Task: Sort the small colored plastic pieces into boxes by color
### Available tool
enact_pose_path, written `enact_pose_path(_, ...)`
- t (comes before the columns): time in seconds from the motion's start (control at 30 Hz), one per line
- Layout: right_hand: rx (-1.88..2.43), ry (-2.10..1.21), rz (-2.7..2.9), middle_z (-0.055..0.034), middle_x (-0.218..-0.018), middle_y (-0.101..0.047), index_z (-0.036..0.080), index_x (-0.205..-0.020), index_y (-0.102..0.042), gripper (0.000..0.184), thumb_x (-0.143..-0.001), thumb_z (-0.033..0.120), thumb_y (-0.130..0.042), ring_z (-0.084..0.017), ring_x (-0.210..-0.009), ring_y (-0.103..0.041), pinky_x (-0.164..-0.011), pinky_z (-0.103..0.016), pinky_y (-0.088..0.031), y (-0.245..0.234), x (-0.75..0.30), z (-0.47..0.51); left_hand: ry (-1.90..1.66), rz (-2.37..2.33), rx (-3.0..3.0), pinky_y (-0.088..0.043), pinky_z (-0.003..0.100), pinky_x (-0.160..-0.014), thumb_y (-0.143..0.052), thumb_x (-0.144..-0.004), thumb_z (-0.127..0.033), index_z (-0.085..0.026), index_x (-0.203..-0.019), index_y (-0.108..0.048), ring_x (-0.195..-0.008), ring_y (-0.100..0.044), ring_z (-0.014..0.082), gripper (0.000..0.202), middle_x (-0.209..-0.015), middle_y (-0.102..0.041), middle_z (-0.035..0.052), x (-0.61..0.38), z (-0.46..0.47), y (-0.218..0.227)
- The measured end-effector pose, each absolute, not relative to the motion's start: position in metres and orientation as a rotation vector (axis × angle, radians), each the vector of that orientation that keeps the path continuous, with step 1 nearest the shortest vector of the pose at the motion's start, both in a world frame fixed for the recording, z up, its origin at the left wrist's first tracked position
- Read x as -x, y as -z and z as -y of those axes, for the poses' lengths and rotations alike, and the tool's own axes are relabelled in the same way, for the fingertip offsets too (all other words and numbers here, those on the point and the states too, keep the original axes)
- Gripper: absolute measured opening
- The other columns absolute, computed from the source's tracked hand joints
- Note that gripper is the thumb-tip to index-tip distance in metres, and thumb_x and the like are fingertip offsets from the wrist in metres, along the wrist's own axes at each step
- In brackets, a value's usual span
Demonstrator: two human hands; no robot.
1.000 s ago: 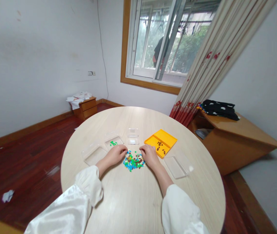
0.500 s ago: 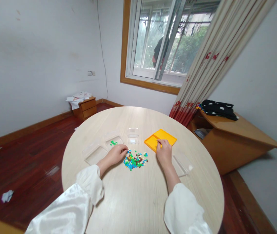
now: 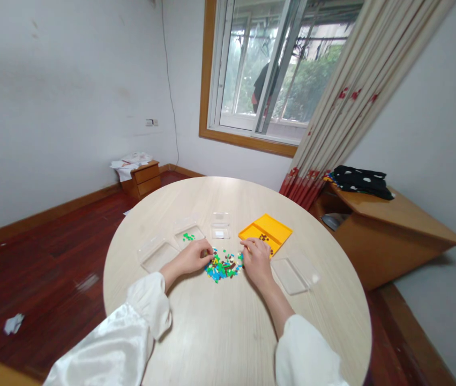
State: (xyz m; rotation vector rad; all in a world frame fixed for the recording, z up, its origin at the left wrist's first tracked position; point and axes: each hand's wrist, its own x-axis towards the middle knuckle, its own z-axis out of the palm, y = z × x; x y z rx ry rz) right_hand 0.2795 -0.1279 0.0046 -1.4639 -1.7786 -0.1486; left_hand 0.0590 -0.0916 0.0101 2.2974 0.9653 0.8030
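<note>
A loose pile of small toy bricks (image 3: 223, 271), in green, blue, brown, yellow and white, lies mid-table. At its left edge is my left hand (image 3: 189, 257), thumb and fingers pressed together; whatever they hold is too small to make out. My right hand (image 3: 256, 261) hovers at the pile's right edge, fingers bent and slightly apart, with nothing visible in them. Just beyond it lies an open yellow box (image 3: 279, 228) with several brown bricks (image 3: 264, 237) in it, partly covered by the hand. Green bricks (image 3: 188, 237) sit in a clear box (image 3: 201, 234) beyond my left hand.
More clear open boxes stand around the pile: one on the left (image 3: 159, 257), a small one (image 3: 220, 230) at the back, one on the right (image 3: 292, 276). They rest on a round wooden table (image 3: 211, 332). Past it are a small cabinet (image 3: 147, 177) and a wooden desk (image 3: 396, 225).
My right hand has moved left and towards me, from over the yellow box to the pile's edge, uncovering brown bricks in the box. My left hand stays nearly in place.
</note>
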Motion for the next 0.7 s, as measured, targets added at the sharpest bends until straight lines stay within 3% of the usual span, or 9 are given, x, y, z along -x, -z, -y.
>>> enact_pose_path(0.47, 1.344, -0.193, 2.055, -0.005, -0.084, -0.063, 0.019, -0.084, -0.064, 0.023, -0.08, 0.007, -0.045, -0.019, -0.084, -0.055, -0.077, -0.033, -0.039, 0.001, -0.26, 0.142, -0.626, -0.894, -2.36, -0.037, 0.02, -0.059, -0.053, -0.067, -0.01, -0.015, -0.066, -0.059, -0.063, -0.047, 0.0103, 0.007, -0.068, -0.054, -0.0007, -0.057, 0.095, -0.013)
enact_pose_path(0.7, 1.336, -0.255, 2.076, -0.0048, -0.084, -0.063, 0.019, -0.084, -0.063, 0.022, -0.08, 0.007, -0.045, -0.019, -0.084, -0.054, -0.078, -0.033, -0.04, 0.001, -0.259, 0.142, -0.655, -0.842, -2.363, -0.039, 0.021, -0.063, -0.051, -0.067, -0.008, -0.015, -0.073, -0.064, -0.066, -0.05, 0.0112, 0.016, -0.072, -0.059, 0.0011, -0.056, 0.093, -0.009)
